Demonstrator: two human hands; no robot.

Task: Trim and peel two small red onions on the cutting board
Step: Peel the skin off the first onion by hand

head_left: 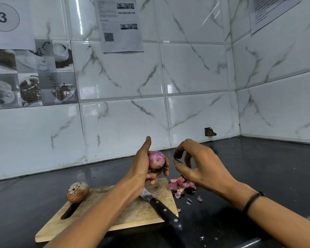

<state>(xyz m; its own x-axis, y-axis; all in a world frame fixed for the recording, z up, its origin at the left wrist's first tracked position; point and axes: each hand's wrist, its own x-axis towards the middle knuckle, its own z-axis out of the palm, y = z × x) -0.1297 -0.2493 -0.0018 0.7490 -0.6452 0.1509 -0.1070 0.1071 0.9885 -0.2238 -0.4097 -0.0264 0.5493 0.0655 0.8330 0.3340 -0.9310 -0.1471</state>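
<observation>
Onions are half done: the pink onion [156, 159], nearly peeled, is gripped by the left hand [143, 170]. The brown onion [77, 192], left of those fingers, is unpeeled. Whether peel is pinched in the right hand [200, 164] cannot be told.

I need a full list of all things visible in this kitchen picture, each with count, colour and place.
Glossy stone counter: one, black.
Wooden cutting board: one, light brown, on the counter.
Small peeled onion: one, pink-red, held above the board.
Small unpeeled onion: one, brown papery skin, board's far left corner.
Steel kitchen knife: one, black riveted handle, lying on the board.
Onion peels: one pile, pink, on the counter right of the board.
Printed paper sheets: three, white, on the tiled wall.
Thin wristband: one, black, right wrist.
Left hand: grips the peeled onion.
Right hand: fingers curled beside it; any pinched scrap unclear.
</observation>
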